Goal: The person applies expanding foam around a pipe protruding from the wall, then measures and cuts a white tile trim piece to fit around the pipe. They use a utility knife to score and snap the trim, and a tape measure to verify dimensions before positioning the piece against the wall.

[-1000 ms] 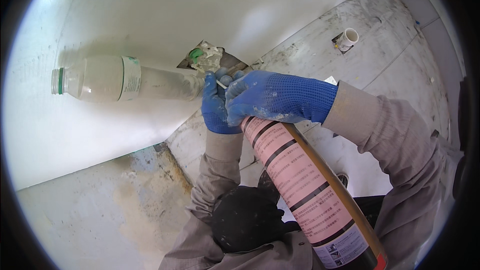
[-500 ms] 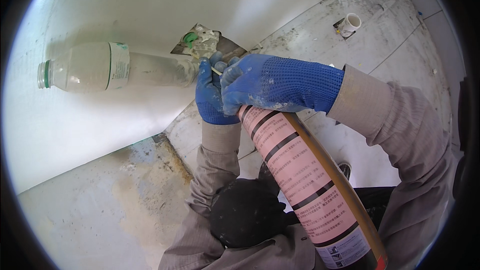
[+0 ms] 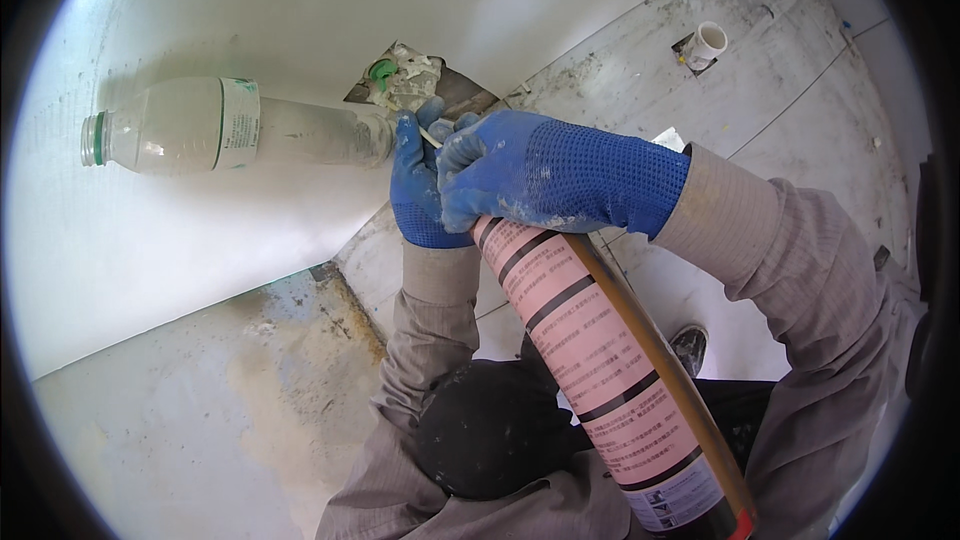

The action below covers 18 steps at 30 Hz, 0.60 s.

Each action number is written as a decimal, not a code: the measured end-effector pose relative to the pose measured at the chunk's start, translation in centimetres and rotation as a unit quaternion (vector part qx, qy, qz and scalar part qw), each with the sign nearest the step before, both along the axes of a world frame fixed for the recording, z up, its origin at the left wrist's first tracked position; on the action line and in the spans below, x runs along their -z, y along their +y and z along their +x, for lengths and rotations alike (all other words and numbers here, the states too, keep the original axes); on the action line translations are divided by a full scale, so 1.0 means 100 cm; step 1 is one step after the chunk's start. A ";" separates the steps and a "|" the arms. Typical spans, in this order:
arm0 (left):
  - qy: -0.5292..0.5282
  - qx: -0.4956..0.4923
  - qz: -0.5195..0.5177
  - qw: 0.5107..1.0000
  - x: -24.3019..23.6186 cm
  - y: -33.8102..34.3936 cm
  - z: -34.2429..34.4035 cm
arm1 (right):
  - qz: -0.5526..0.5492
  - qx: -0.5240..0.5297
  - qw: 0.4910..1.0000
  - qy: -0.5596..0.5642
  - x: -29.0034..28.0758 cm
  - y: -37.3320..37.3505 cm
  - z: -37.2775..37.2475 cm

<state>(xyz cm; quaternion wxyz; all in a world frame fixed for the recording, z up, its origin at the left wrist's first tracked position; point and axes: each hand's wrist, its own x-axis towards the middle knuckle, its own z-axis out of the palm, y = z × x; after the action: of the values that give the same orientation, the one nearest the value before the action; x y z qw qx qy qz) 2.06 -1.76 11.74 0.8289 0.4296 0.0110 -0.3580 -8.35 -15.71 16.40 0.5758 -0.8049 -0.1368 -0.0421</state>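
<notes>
A long spray foam can [image 3: 597,340] with a pink, black-striped label slants from my hands to the lower right. My right hand [image 3: 535,168], in a blue coated glove, is closed over its upper end. Below and left of it, my left hand [image 3: 415,190], gloved alike, wraps round the same end with its fingertips pointing up. Between the fingers shows a thin white tube [image 3: 430,138], its far tip near a lump of whitish foam [image 3: 410,80]. The gloves hide the can's top and valve.
A clear plastic bottle [image 3: 180,127] lies sideways along the white wall [image 3: 330,0], its base near my left fingertips. Beside the foam are a green piece [image 3: 382,70] and a dark hole. A white pipe stub [image 3: 712,37] rises from the dirty tiled floor [image 3: 640,80].
The can's lower end has swung slightly left. Both hands keep nearly the same place and grip, while the view has shifted a little.
</notes>
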 end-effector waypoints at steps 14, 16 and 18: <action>-0.051 0.040 -0.073 0.995 0.006 0.012 -0.003 | 0.147 -0.021 0.988 0.030 0.015 0.005 -0.006; -0.058 0.029 -0.055 0.996 0.006 0.009 -0.006 | 0.131 -0.016 0.991 0.023 0.019 0.004 -0.007; -0.085 0.009 0.002 0.996 0.001 0.002 -0.010 | 0.112 -0.008 0.994 -0.007 0.025 0.003 -0.008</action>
<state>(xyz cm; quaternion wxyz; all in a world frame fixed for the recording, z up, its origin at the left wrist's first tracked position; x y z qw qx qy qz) 1.04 -1.54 11.61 0.8226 0.4605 -0.0625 -0.3275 -9.12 -15.43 13.94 0.6614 -0.7342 -0.1420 -0.0577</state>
